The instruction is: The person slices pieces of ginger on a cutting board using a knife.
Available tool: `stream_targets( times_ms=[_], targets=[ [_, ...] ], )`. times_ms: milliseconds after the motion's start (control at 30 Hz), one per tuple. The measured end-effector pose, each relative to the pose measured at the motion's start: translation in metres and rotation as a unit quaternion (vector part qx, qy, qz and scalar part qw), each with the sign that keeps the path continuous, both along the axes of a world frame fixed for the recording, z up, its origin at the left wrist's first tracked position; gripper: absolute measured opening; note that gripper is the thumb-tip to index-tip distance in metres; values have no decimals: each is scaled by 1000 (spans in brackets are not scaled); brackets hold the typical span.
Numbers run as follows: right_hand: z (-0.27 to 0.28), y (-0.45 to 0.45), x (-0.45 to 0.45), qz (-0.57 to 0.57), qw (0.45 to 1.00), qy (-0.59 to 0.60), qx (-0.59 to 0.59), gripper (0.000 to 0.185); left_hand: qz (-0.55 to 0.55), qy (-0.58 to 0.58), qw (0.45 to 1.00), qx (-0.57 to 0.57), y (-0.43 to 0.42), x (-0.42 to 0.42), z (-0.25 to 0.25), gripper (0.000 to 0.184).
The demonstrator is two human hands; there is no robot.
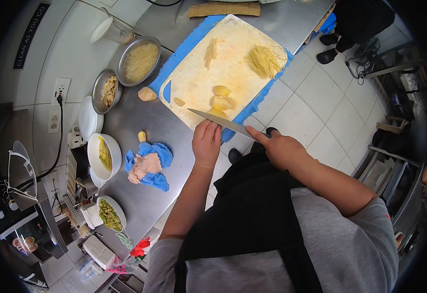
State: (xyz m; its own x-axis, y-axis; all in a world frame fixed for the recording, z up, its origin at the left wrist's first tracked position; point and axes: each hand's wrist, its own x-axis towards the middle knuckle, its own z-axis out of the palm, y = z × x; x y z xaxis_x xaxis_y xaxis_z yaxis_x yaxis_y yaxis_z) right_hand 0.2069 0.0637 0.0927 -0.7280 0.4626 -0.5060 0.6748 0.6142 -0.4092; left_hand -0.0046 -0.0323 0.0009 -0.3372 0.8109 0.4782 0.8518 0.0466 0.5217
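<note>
The right hand (pixel 284 152) is closed round the handle of the knife (pixel 230 126), its index finger laid forward along the metal. From that grip the blade's long axis runs ahead and to the left, its tip pointing out past the left hand (pixel 206 145). The pieces (pixel 222 103) lie on the board (pixel 191 80), also ahead and left of the grip, in a short row leading away from the body. The blade slants across the near end of this row, partly covering the nearest piece, so the angle between blade and row seems the relation that counts. The left hand is nearer the pieces; its fingertips sit close together right by the blade, on the body side, and I cannot tell whether they pinch anything beneath it. Straight ahead of the grip, well apart, is the pile of sticks (pixel 264 62); a smaller bundle (pixel 210 53) lies to the left of that pile
</note>
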Motion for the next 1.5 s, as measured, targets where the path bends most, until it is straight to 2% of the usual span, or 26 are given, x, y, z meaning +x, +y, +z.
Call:
stream_targets(
  times_ms=[233,467,667,867,1067,1133,1333,1400,1500],
  targets=[
    [11,2,9,-4,1000,-19,-18,74,-1,1,1000,11,1,0,1,20],
    [-1,3,0,2,1000,8,-13,71,5,-10,1000,2,1,1,1,21],
    [11,3,12,-9,998,-49,-37,70,3,-9,1000,8,2,2,2,19],
    [-7,5,-4,-19,1000,17,-8,75,-5,-2,1000,16,4,2,3,18],
    [6,9,5,-18,998,-45,-35,74,-10,9,1000,21,4,1,4,18],
    [-7,12,-5,-11,1000,-2,-4,74,-8,5,1000,17,4,1,4,18],
    [-11,8,-8,-13,1000,1,27,73,-6,4,1000,21,5,2,5,18],
    [-11,3,-3,-20,999,5,30,73,-8,-41,999,-5,2,1,6,19],
    [-10,2,1,-29,999,9,38,73,20,8,1000,-1,2,-4,14,18]
  ],
)
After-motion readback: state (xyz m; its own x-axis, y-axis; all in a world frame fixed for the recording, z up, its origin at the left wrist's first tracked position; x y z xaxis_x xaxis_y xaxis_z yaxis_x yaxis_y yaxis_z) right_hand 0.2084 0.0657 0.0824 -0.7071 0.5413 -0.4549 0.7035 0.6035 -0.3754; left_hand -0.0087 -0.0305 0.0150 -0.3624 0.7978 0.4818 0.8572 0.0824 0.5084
